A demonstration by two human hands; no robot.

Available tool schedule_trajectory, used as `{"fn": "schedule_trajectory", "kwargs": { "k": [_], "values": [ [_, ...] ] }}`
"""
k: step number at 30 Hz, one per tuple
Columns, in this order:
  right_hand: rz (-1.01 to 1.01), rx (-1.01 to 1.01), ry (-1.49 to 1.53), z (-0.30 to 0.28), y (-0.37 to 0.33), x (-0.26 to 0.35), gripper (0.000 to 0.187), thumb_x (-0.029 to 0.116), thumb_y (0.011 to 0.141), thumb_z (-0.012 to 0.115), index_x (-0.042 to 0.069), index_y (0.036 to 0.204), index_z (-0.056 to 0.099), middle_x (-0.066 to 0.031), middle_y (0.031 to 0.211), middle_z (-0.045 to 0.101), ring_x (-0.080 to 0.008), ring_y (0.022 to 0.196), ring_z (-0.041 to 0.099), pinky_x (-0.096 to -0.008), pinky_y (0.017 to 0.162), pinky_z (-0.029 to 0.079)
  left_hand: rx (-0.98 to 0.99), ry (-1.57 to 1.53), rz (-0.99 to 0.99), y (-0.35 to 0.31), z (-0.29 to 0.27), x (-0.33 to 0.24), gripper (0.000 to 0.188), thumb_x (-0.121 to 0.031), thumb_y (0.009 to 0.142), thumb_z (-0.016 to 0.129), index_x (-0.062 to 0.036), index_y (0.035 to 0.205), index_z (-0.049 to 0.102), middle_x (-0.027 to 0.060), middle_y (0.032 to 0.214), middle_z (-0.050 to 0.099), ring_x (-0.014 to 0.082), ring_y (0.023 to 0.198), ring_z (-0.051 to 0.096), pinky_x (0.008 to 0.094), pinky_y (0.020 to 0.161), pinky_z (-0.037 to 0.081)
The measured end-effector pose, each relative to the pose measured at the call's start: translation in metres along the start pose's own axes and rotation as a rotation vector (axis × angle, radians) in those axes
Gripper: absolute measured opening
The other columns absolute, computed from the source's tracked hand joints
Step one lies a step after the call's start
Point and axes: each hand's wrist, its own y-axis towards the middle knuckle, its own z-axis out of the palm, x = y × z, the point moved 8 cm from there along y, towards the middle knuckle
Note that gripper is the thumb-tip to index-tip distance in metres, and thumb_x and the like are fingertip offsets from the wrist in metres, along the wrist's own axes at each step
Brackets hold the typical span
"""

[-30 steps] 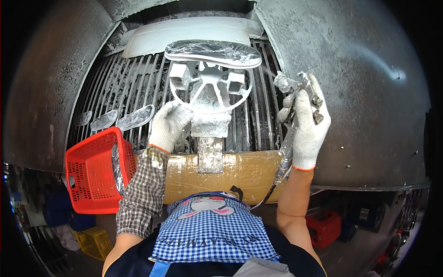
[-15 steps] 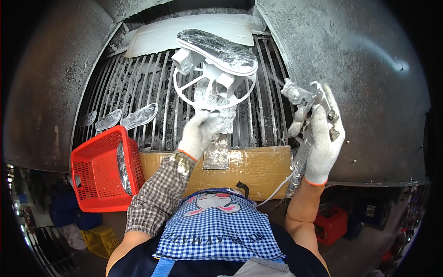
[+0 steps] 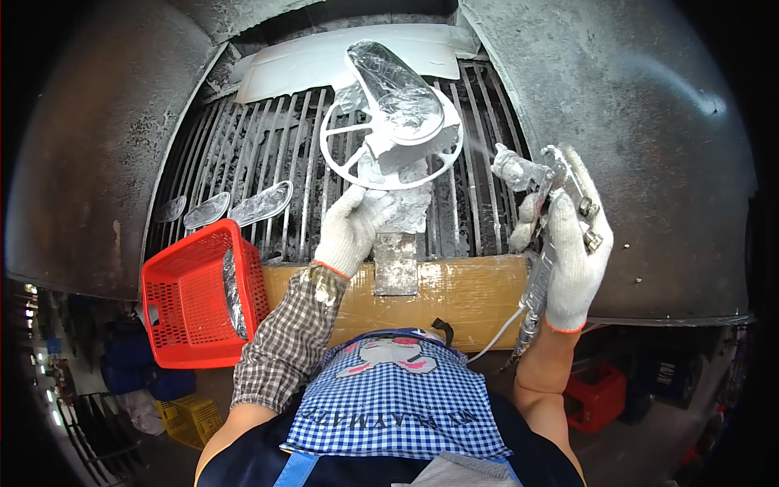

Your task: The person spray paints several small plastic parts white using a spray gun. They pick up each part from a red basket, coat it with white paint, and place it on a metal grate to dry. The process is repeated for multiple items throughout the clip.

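Observation:
A shoe sole (image 3: 398, 97), with a white sidewall and a dark face under shiny clear film, rests tilted on white-crusted blocks. Below it is a white spoked wheel turntable (image 3: 337, 166) on a crusted stand. My left hand (image 3: 350, 231), in a white knit glove, is at the wheel's near rim, thumb up and fingers partly hidden, apparently gripping it. On the right, my gloved right hand (image 3: 578, 252) is closed around a spray gun (image 3: 527, 174). Its white-coated nozzle points left toward the sole, with faint mist before it.
Several film-covered soles (image 3: 264, 204) lie on the metal grate (image 3: 280, 154) at left. In front stand a red plastic basket (image 3: 191, 284) and a brown taped cardboard strip (image 3: 471, 284). White board (image 3: 324, 61) lies behind; metal walls (image 3: 633, 178) flank the grate. A pale hose (image 3: 495, 337) trails from the gun.
The wheel and sole have turned clockwise, so the sole's near end points more toward me. The whole view has shifted slightly. The spray gun stays at the right, aimed left.

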Motion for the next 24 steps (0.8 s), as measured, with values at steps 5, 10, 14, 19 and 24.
{"fn": "schedule_trajectory", "kwargs": {
  "k": [5, 10, 14, 19, 24],
  "values": [
    [-0.045, 0.121, -0.021, 0.007, 0.001, -0.001, 0.052, 0.008, 0.108, 0.059, -0.007, 0.156, 0.047, -0.0098, 0.105, 0.071, -0.0072, 0.083, 0.064, -0.0235, 0.071, 0.056, 0.005, 0.016, 0.034, 0.001, -0.009, -0.017, 0.036, -0.015, 0.105, 0.058, 0.0093, 0.131, 0.059, 0.0281, 0.124, 0.069, 0.0424, 0.121, 0.068, 0.0559, 0.108, 0.057],
    [0.005, 0.077, 0.034, 0.006, 0.005, -0.011, 0.055, 0.01, 0.107, 0.062, -0.008, 0.156, 0.046, -0.0095, 0.106, 0.071, -0.0078, 0.085, 0.065, -0.0229, 0.071, 0.056, 0.05, 0.07, 0.066, 0.001, -0.009, -0.032, 0.057, -0.019, 0.105, 0.055, 0.01, 0.153, 0.044, 0.0318, 0.153, 0.053, 0.0446, 0.136, 0.059, 0.056, 0.11, 0.055],
    [-0.062, 0.075, -0.025, 0.014, 0.004, -0.018, 0.053, 0.009, 0.106, 0.062, -0.008, 0.154, 0.05, -0.0094, 0.104, 0.072, -0.0078, 0.083, 0.065, -0.024, 0.071, 0.055, 0.121, 0.075, 0.073, 0.003, -0.004, -0.043, 0.061, -0.02, 0.104, 0.056, 0.0092, 0.155, 0.04, 0.032, 0.155, 0.051, 0.046, 0.138, 0.057, 0.0556, 0.11, 0.055],
    [-0.017, 0.153, 0.007, 0.019, 0.012, -0.032, 0.053, 0.01, 0.106, 0.064, -0.005, 0.155, 0.051, -0.007, 0.095, 0.072, -0.0079, 0.075, 0.065, -0.0231, 0.067, 0.054, 0.075, 0.099, 0.108, 0.004, -0.005, -0.059, 0.048, -0.018, 0.104, 0.057, 0.0075, 0.144, 0.048, 0.0357, 0.153, 0.052, 0.0482, 0.134, 0.06, 0.0563, 0.107, 0.057],
    [0.006, 0.149, 0.011, 0.02, 0.022, -0.046, 0.054, 0.014, 0.107, 0.064, -0.003, 0.156, 0.05, -0.006, 0.091, 0.071, -0.008, 0.071, 0.064, -0.0234, 0.064, 0.054, 0.051, 0.089, 0.144, 0.008, -0.007, -0.073, 0.039, -0.017, 0.105, 0.056, 0.0061, 0.136, 0.051, 0.0377, 0.15, 0.052, 0.049, 0.132, 0.061, 0.0562, 0.105, 0.058]
  ]
}}
